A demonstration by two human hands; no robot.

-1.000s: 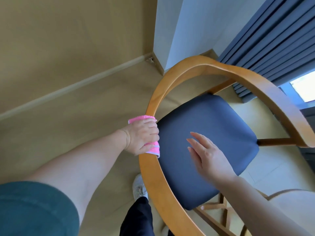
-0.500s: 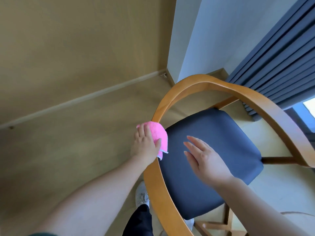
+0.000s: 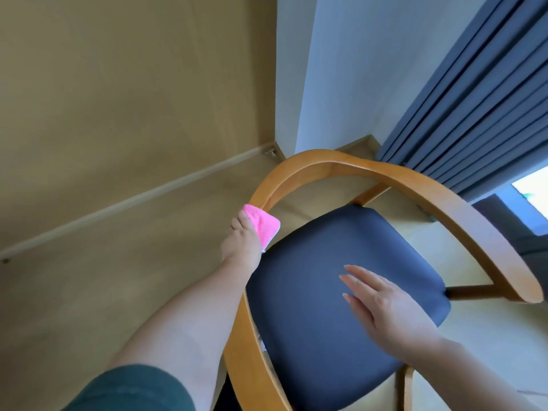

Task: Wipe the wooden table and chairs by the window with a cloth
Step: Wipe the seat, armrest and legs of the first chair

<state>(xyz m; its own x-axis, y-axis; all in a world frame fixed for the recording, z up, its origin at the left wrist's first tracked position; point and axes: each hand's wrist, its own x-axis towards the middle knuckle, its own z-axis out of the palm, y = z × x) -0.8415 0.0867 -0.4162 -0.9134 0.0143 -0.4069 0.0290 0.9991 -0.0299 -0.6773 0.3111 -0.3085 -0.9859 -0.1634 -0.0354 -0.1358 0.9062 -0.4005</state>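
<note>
left hand (image 3: 241, 247): reaching out along the chair's curved rail and holding the pink cloth (image 3: 262, 225) against it, fingers wrapped over the outer edge of the cloth, so this grip is closed on the cloth

pink cloth: folded flat-ish, sitting on the left side of the wooden rail (image 3: 326, 161) where it's starting to bend toward the back, a thin white edge showing on the seat side

right hand (image 3: 382, 304): hovering over the seat with fingers straight and spread a bit, palm facing down, holding nothing, so that grip is open; honestly can't tell if it's actually touching the cushion or just floating above it

chair (image 3: 489, 241): wooden armchair with one continuous bent rail going round the back and both arms, light orange-brown finish, seen from above

seat cushion (image 3: 341, 250): dark navy padded square, smooth, sitting inside the loop of the rail

curtain (image 3: 480, 114): blue-grey pleated drape hanging at the upper right, just behind the chair, with a bright bit of window (image 3: 533, 188) peeking out beside it

wall (image 3: 355, 69): pale white corner behind the chair, tan wood-look panel to the left of it

floor (image 3: 89, 292): tan, with a baseboard strip running diagonally

sleeve (image 3: 133, 390): dark green, showing at the bottom on the left arm
</note>
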